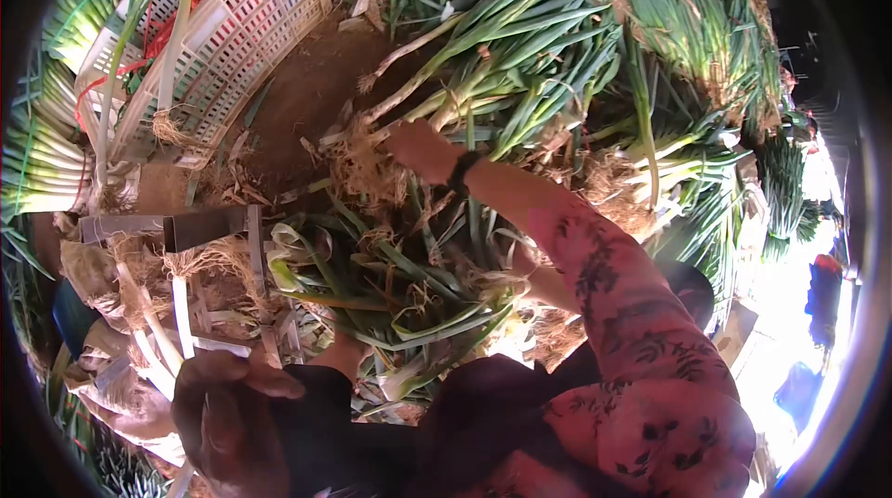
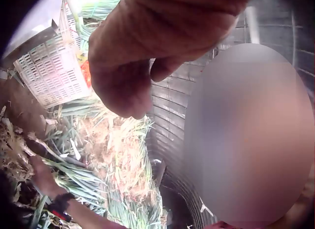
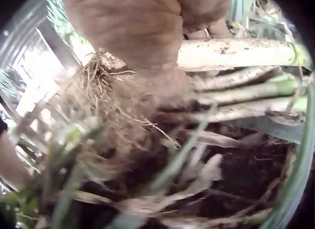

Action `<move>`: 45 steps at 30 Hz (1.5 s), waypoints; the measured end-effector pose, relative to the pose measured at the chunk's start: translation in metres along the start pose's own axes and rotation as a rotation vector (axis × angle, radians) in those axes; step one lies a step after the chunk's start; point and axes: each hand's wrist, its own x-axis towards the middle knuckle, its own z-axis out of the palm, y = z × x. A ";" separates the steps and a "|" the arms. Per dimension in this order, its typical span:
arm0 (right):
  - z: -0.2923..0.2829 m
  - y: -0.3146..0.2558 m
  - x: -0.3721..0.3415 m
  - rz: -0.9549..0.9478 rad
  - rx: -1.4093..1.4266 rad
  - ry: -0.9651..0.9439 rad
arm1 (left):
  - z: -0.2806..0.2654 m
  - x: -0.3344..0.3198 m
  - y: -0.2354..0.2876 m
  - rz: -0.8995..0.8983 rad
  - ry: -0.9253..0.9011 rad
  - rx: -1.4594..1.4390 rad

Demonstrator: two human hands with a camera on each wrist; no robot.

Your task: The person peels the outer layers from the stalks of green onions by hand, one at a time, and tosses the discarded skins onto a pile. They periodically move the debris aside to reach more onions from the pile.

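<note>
In the head view my right hand [image 1: 423,150] reaches to the root end of a pile of leeks [image 1: 520,43]. The right wrist view shows this hand [image 3: 133,27] gripping a thick white leek stalk [image 3: 236,54], with its fingers partly hidden behind the palm. Tangled brown roots [image 3: 106,74] hang beside it, and other stalks [image 3: 246,93] lie just below. My left hand [image 1: 232,414] is raised at the lower left, apart from the pile. Its fingers are loosely curled in the left wrist view, with nothing visible in the hand [image 2: 142,51].
A white slatted crate [image 1: 251,24] stands at the upper left, near bundled leeks [image 1: 46,145]. Below it a metal frame [image 1: 209,227] has rooty stalks [image 1: 183,312] against it. Loose leaves [image 1: 400,294] cover the ground close to my body. More bundles [image 1: 697,15] lie at the upper right.
</note>
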 end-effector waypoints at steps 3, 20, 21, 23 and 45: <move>-0.076 -0.061 -0.042 0.045 0.150 0.271 | 0.017 -0.003 -0.002 0.053 0.022 -0.014; -0.246 -0.268 -0.201 -0.739 0.242 0.569 | 0.094 0.007 -0.091 -0.129 -0.783 0.065; -0.243 -0.282 -0.209 -0.728 0.220 0.579 | 0.106 0.000 -0.093 -0.225 -0.809 -0.076; -0.237 -0.302 -0.225 -0.710 0.034 0.362 | 0.122 -0.014 -0.092 -0.097 -0.763 0.000; -0.233 -0.258 -0.227 0.186 1.484 0.655 | 0.098 -0.032 -0.031 0.530 -0.084 -0.337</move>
